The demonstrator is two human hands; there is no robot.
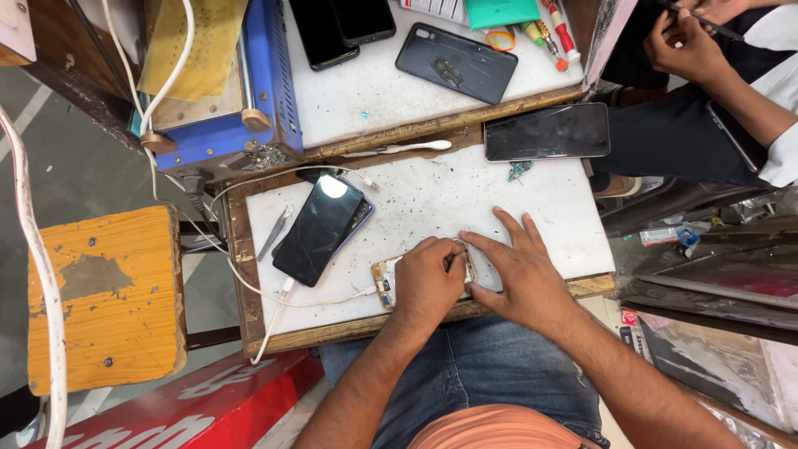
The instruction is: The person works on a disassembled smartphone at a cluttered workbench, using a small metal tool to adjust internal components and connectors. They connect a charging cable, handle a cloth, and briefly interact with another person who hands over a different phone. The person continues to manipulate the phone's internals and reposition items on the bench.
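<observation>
White, speckled with grit, the bench [499, 208] sits in a worn wooden frame above the person's lap, with a second white surface [357, 100] stepped up on its far side. At the near edge lies one opened phone [386, 283], its gold frame showing at the left, the rest hidden under both hands. The left hand [428, 283] is curled over it, its grip narrow, fingertips pinched at something too small to make out. The right hand [519, 270] lies flat just beside, fingers spread, pressing the phone's right end down; its grip is wide and holds nothing.

Left of the hands, one dark phone [320, 231] rests tilted on a second, bluish one beneath it. One pair of tweezers [274, 233] lies near the bench's left edge. One white cable [274, 299] runs along the near-left edge towards the opened phone. At the far right corner sits one black phone [547, 131], screen up, with a small bluish part [519, 170] just near it. One white spudger [399, 150] lies on the wooden step.

On the upper surface there are two dark phones [341, 29] side by side and one back cover [455, 62], with several screwdrivers [553, 33] at its right. One blue machine [224, 91] stands at far left, one orange stool [104, 299] below it. A second person's hands [690, 46] work at far right.
</observation>
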